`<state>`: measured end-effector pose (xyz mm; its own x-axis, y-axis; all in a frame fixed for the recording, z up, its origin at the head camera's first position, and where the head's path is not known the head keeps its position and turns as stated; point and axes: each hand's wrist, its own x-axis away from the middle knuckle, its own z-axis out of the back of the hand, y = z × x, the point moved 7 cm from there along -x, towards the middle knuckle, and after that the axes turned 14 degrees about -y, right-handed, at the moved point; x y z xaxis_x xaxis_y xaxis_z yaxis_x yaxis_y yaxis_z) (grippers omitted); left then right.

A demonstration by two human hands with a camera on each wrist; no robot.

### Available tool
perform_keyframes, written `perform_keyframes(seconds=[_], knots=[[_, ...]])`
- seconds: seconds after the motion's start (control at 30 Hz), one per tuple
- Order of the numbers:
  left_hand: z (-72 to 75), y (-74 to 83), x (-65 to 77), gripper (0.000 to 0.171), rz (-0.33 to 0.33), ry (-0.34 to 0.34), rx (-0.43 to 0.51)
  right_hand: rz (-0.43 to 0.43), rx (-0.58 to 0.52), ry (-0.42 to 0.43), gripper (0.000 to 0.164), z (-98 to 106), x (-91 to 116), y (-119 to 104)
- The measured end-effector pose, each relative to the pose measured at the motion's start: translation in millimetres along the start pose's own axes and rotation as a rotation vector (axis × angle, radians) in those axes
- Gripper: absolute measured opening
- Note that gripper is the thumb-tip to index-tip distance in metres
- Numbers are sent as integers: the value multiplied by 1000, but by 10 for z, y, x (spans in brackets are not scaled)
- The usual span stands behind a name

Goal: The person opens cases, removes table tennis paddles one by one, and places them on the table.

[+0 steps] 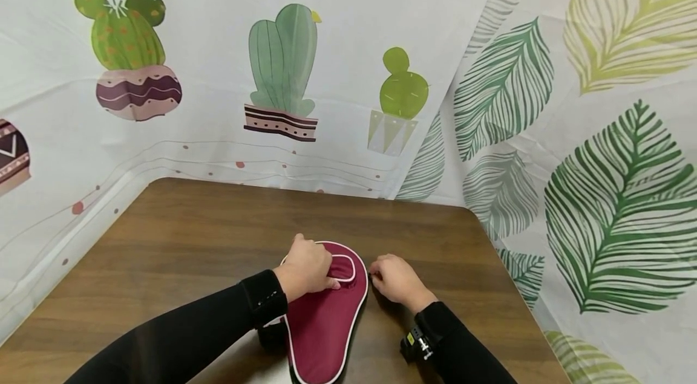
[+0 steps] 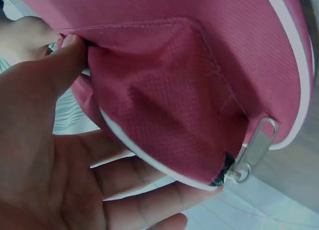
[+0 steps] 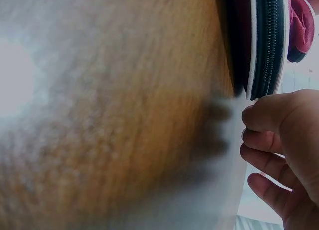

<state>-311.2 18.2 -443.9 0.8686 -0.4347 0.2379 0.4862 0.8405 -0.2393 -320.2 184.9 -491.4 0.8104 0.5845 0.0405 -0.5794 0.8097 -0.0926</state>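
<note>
Between desk (image 1: 218, 221) edges: pinching bag (image 1: 323, 335) pocket (image 2: 144, 100) with left fingers (image 2: 134, 177); cannot tell grip of curled right fingers (image 3: 266, 160) by zip (image 3: 270, 35). Meshed where visible, remainder unclear.

The left grip (image 1: 307, 266) holds a maroon case (image 1: 322, 329) by its pocket (image 1: 345, 269) on a table (image 1: 218, 214), the right grip (image 1: 397, 279) alongside.

A: Specify left sleeve (image 1: 185, 332) and right sleeve (image 1: 468, 351).
B: Both black, wrist-length; left cuff (image 1: 265, 298) bears small pale marks.
A: Right wrist unit (image 1: 407, 350)?
B: Black housing, yellow label (image 1: 411, 338), silver fitting (image 1: 425, 348).
A: Left wrist unit (image 1: 272, 337)?
B: Black; partly hidden beneath the sleeve.
A: Left hand (image 1: 307, 265), right hand (image 1: 397, 279)?
B: Both bare.
</note>
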Motion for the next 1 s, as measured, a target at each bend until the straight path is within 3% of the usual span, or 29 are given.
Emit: perform_keyframes(seconds=[0.17, 0.33, 0.4, 0.6, 1.0], knots=[[-25, 1, -8, 76, -22, -26, 59, 19, 29, 19, 6, 5, -11, -21], [-52, 82, -34, 84, -183, -10, 144, 28, 30, 13, 6, 1, -4, -44], [-46, 89, -41, 80, -210, -11, 175, 27, 25, 12, 6, 4, -2, -47], [-1, 46, -57, 74, -154, -1, 248, 25, 8, 8, 6, 20, -2, -34], [-43, 77, -57, 62, -70, 38, 238, 78, -1, -9, 8, 16, 37, -55]])
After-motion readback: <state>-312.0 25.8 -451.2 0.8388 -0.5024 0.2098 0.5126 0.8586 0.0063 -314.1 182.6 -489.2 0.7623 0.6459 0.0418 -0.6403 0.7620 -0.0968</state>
